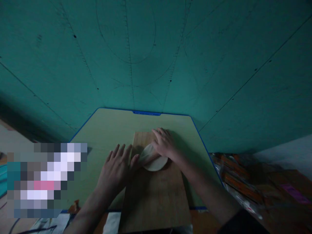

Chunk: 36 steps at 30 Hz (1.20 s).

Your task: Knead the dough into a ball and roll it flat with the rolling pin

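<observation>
Left hand: the left hand [116, 169] lies flat and open, fingers spread, at the left edge of the wooden board [156, 198]; its thumb reaches to the near left edge of the dough, so it seems to steady the piece rather than grip it.
Right hand: the right hand [165, 143] rests palm down on the far right side of the dough, fingers loosely curved over it, pressing more than holding.
Dough: a pale, flattened round of dough [153, 161] lies on the far half of the board, between the two hands.
Board: it lies lengthwise on a light table [107, 130] with a blue rim, likely as a firm work surface.
Surroundings: a teal wall [156, 55] behind; packets [239, 182] lie right of the table.
</observation>
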Each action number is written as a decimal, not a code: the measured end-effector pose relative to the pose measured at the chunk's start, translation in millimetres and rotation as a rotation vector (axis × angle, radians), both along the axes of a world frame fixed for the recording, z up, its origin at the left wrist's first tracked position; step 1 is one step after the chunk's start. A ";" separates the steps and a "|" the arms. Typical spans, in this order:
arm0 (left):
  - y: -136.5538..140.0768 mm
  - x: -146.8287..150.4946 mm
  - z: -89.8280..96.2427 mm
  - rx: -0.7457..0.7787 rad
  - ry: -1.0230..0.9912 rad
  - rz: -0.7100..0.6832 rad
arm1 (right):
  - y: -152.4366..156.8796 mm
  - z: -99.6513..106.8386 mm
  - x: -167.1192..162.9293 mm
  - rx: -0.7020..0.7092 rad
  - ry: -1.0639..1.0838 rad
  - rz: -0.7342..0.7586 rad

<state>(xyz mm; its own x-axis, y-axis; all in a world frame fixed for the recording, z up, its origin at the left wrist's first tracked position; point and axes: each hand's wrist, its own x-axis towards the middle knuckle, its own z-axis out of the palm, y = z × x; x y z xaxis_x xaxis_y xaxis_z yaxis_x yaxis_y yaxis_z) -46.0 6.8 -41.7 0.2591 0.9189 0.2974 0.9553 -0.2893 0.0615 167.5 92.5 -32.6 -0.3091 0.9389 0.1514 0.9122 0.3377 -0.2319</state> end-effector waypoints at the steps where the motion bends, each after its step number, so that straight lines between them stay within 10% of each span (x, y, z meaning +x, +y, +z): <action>1: 8.5 -3.5 0.6 -0.023 -0.003 0.011 | 5.8 1.4 -2.9 -0.026 0.006 -0.016; 7: 27.6 -10.3 4.5 0.002 -0.019 0.029 | 5.3 9.8 -7.9 -0.074 -0.007 -0.053; 19: -48.0 14.3 -2.2 0.158 0.052 -0.183 | -100.4 -3.0 34.1 0.081 0.010 0.046; 36: 104.5 19.7 27.3 -0.021 -0.012 -0.003 | 13.6 1.0 18.3 -0.069 0.089 -0.253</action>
<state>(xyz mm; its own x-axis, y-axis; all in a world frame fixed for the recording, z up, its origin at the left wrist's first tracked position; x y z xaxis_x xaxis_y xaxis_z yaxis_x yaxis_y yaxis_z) -26.2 111.3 -14.5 0.2587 0.9241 0.2813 0.9534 -0.2910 0.0791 185.9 106.2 -31.7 -0.0512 0.9936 0.1007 0.9405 0.0819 -0.3299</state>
